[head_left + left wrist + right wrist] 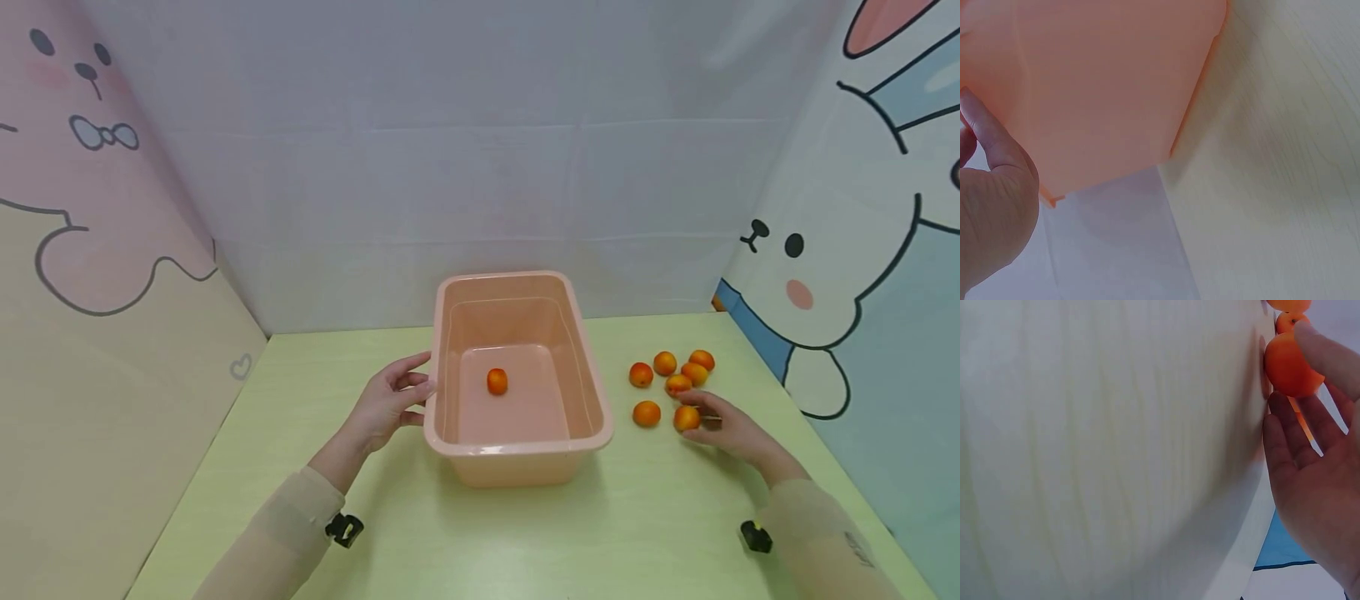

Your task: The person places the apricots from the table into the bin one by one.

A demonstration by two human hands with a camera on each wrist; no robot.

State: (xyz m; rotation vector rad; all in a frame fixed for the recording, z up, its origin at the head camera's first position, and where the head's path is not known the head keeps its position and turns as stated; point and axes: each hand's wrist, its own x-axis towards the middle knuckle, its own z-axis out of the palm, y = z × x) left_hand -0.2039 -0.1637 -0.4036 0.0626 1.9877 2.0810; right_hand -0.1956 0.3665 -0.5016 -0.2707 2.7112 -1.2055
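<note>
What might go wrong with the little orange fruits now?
The small, round orange fruit in the right hand might slip and roll away. That hand may also bump the other small, round orange fruits close by on the pale, wood-grained table. And the left hand touches one side of the pale pink, rectangular plastic tub, so a hard push might slide it.

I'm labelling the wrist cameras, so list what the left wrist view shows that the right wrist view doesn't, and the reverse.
Only the left wrist view: the peach tub and the left hand touching its side.
Only the right wrist view: orange fruits, the right hand gripping one, and a blue patch of wall.
Both: the pale, wood-grained tabletop.
</note>
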